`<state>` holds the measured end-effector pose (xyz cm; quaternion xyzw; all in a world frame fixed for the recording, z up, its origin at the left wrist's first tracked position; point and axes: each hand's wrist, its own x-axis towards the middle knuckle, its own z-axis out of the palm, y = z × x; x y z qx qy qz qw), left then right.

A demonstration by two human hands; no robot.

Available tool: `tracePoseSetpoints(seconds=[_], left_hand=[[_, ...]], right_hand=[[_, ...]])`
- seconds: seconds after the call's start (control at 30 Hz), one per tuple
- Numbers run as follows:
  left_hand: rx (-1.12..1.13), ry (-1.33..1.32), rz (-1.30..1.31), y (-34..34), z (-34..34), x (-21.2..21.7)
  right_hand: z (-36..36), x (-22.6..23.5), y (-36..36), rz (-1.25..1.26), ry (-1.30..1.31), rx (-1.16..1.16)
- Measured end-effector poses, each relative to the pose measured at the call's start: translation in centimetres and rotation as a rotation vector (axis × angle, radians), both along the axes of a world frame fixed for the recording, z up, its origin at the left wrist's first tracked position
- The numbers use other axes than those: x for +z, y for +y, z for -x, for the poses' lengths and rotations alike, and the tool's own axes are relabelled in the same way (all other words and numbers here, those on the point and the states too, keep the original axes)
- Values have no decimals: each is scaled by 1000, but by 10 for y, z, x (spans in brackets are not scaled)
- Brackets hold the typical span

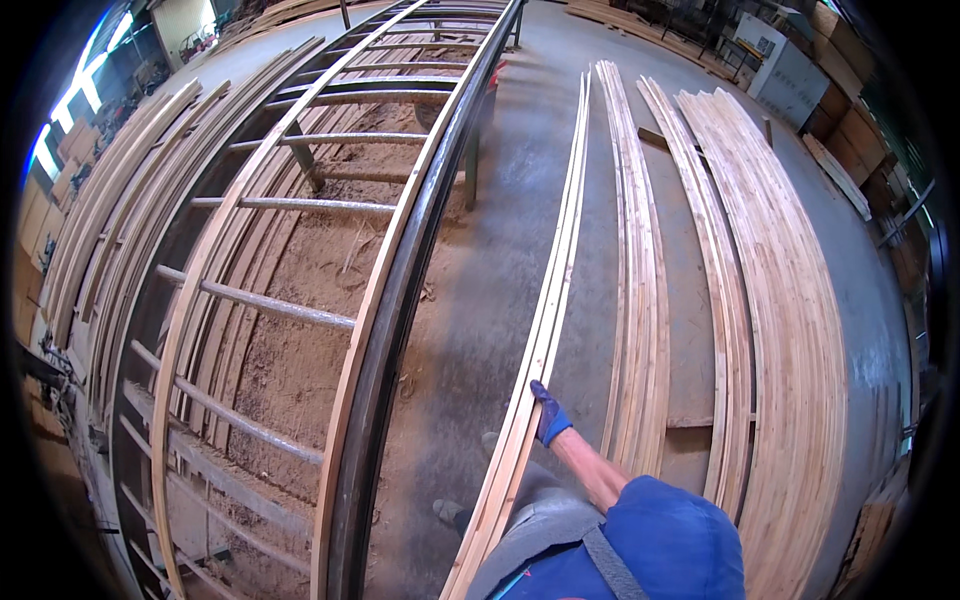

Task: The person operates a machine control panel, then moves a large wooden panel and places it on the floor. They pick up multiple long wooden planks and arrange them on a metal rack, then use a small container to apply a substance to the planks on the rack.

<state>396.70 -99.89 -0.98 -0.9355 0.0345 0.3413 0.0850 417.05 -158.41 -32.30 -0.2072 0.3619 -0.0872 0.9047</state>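
Observation:
My right hand (549, 413), in a blue work glove, is closed on the right edge of a narrow bundle of long pale wooden strips (548, 325). The strips run from beside my body far forward and look lifted off the floor near me. Some of the glove's fingers are hidden beneath the wood. My left hand is out of sight. To the left of the strips stands a long metal roller frame (395, 325) with crosswise rollers (278, 305). Two long wooden strips (372, 300) lie lengthwise on it, one along each side.
Right of me lie long stacks of strips (640, 300) and a wide stack (765, 300), resting on crosswise wooden bearers (690, 422). Sawdust (330, 240) covers the floor under the frame. More boards (130, 210) lie at the far left. A pale cabinet (788, 85) stands at the back right.

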Motion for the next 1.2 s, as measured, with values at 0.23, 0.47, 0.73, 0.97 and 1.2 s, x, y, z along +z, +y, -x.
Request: tracePoseSetpoints(seconds=[0.23,0.47,0.73,0.97,1.2], left_hand=[[0,-29,-38,21,8,2],[31,-69,-62,50,34,6],[77,-144,-94,127,103,3],[141,-239,-121,228,166,3],[224,-420,-73,377,200,4]], right_hand=[[6,29,33,-69,63,-9],[-19,71,66,-101,-98,91],[-40,120,143,-78,-218,149],[-45,184,251,27,-290,182],[-60,245,380,8,-430,231]])
